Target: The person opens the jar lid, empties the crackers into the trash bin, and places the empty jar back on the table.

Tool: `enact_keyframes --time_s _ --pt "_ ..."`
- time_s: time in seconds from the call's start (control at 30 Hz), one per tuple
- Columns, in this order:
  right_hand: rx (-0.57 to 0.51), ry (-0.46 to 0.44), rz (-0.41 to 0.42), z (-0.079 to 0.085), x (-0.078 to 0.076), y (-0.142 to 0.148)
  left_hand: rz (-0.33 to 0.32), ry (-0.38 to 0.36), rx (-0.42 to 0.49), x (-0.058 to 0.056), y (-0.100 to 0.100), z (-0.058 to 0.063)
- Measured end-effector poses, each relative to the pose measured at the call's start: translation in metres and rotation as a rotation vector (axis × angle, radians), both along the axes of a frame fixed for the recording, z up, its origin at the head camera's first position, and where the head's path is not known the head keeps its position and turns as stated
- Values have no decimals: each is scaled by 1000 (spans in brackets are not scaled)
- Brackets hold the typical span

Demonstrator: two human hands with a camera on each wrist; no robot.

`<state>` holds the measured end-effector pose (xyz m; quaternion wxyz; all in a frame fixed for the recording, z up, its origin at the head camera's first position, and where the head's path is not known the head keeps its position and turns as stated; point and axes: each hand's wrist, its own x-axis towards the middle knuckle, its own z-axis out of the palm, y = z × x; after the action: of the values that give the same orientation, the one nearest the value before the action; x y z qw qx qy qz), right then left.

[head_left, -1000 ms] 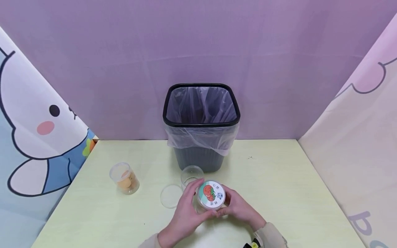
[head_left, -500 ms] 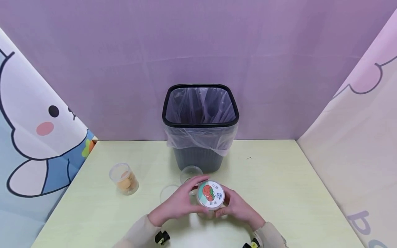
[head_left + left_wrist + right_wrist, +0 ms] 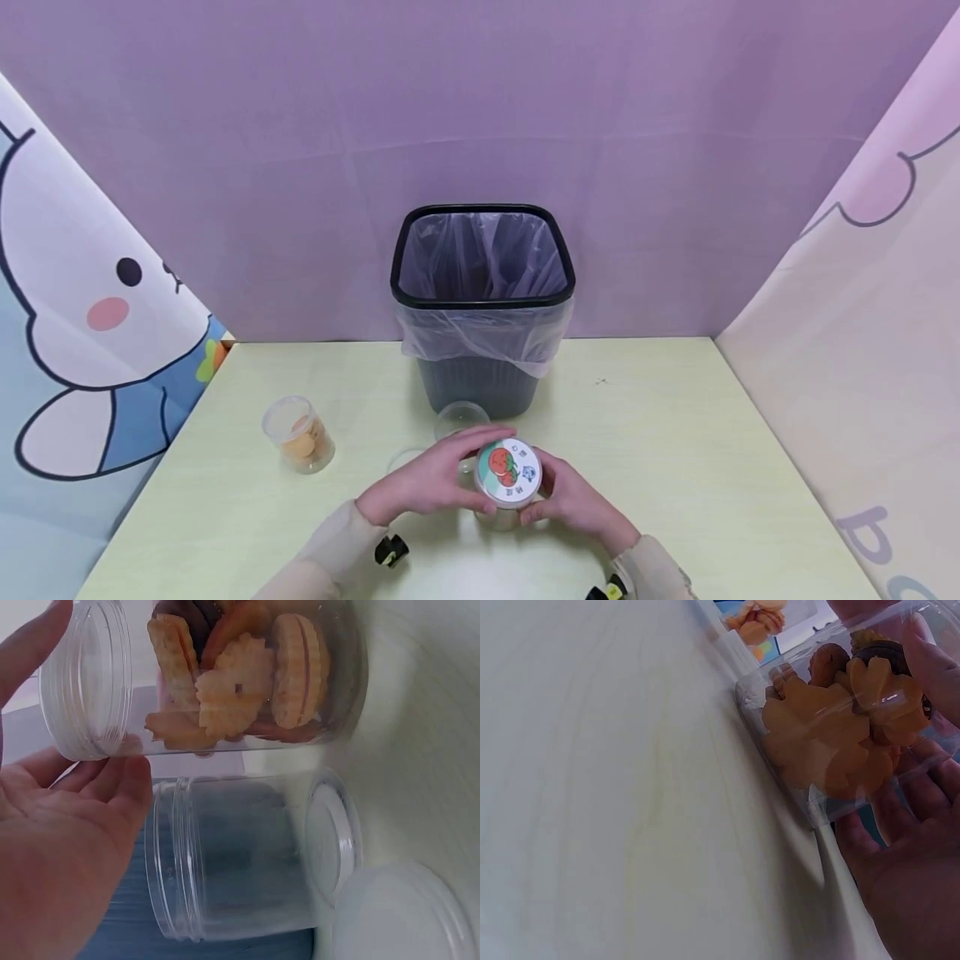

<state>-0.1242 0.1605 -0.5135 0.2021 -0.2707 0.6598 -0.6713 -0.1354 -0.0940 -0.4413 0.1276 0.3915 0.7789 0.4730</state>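
Note:
A clear plastic jar (image 3: 247, 675) of cookies stands upright on the table, capped by a round lid (image 3: 510, 472) printed with a red fruit on white and green. My left hand (image 3: 438, 473) curls round the lid's edge, thumb at the near side and fingers at the far side. On the other side, my right hand (image 3: 579, 504) grips the jar's body; in the right wrist view its fingers and thumb wrap round the wall, with flower-shaped cookies (image 3: 814, 731) inside. Just behind stands a clear jar (image 3: 244, 855) with nothing inside. A loose clear lid (image 3: 401, 915) lies beside it, mostly hidden by my left hand in the head view.
A grey bin (image 3: 480, 387) with a black rim and a plastic liner stands at the back middle. To the left, an uncovered clear jar (image 3: 300, 435) holds orange-brown cookies. Purple cloth (image 3: 300, 167) hangs behind the table (image 3: 660, 433), with printed cloths at both sides.
My left hand has shifted round the lid, its fingers reaching farther over the far side and its forearm swinging left. It now covers more of the loose clear lid. The right hand keeps its place.

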Motion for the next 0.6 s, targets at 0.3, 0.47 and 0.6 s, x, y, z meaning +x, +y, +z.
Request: enact_keyframes --time_s 0.3,0.47,0.6 --pt "28 -9 -16 0 1 0 135 -3 92 13 5 -8" --pt "39 9 -32 -2 1 0 277 40 93 28 10 -13" --pt "31 18 -35 -2 1 -1 376 26 138 39 18 -13"
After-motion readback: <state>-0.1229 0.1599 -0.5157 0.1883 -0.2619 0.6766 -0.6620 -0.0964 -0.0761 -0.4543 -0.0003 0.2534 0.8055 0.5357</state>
